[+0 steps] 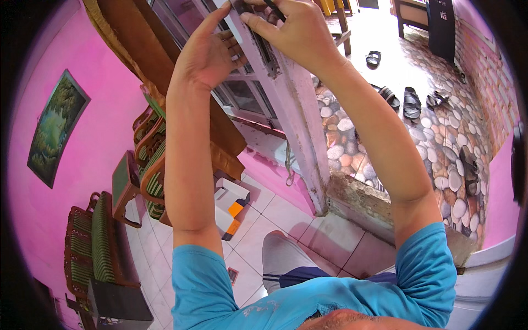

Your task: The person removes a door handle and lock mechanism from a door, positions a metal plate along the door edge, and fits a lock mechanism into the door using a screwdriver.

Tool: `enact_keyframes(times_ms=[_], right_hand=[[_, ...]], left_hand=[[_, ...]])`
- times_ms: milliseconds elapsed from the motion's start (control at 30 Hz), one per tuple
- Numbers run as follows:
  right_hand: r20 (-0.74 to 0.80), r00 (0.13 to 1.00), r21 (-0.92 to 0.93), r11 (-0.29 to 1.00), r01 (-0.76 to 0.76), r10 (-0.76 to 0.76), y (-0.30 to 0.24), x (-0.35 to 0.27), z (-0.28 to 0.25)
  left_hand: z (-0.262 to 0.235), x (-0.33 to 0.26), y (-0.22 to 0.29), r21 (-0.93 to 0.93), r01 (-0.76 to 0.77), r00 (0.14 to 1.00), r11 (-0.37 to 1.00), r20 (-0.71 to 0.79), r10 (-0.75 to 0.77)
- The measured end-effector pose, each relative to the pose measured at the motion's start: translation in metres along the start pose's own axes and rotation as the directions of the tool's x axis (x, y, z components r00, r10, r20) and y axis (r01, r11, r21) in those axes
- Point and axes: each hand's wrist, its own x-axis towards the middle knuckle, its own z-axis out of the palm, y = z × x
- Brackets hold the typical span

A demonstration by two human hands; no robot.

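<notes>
Both my arms reach up to a worn, pale-painted wooden door frame (300, 115). Near its upper part, my left hand (206, 58) has its thumb stretched up to the frame's edge. Its other fingers are apart and partly curled beside the wood, with nothing seen in them. On the other side, my right hand (302, 36) is closed, its thumb pressing toward a dark metal strip (265, 50) set in the frame. A slim black tool (274, 10) shows between its fingers; the top edge cuts it off, so its kind cannot be made out.
Left of the frame are a window (247, 93) and a brown curtain (159, 55). An opened white and orange box (230, 201) lies on the tiled floor, near striped chairs (151, 159). Past a raised sill (357, 201), several sandals (411, 103) lie on pebble-patterned flooring.
</notes>
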Motion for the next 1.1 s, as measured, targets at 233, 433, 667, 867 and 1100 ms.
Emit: enact_keyframes(times_ms=[233,433,667,867,1100], right_hand=[[0.023,0.998,-0.078,0.995,0.056,-0.055,0.006,0.0,0.003],[-0.007,0.999,-0.074,0.997,0.037,-0.037,0.005,-0.003,0.005],[-0.116,0.992,-0.186,0.982,0.018,-0.04,0.0,-0.012,0.021],[-0.107,0.977,-0.133,0.971,-0.199,0.185,0.013,-0.018,0.024],[-0.11,0.969,-0.128,0.964,-0.233,0.22,0.013,-0.02,0.025]], left_hand=[[0.006,-0.001,-0.001,0.038,-0.048,0.998,0.998,-0.034,0.049],[0.017,-0.002,0.001,0.033,-0.07,0.996,0.997,-0.056,0.072],[-0.001,0.003,-0.001,0.12,-0.078,0.995,0.99,-0.057,0.086],[0.001,0.006,-0.003,0.108,-0.073,0.996,0.991,-0.043,0.079],[0.0,0.006,-0.002,0.126,-0.061,0.997,0.99,-0.043,0.067]])
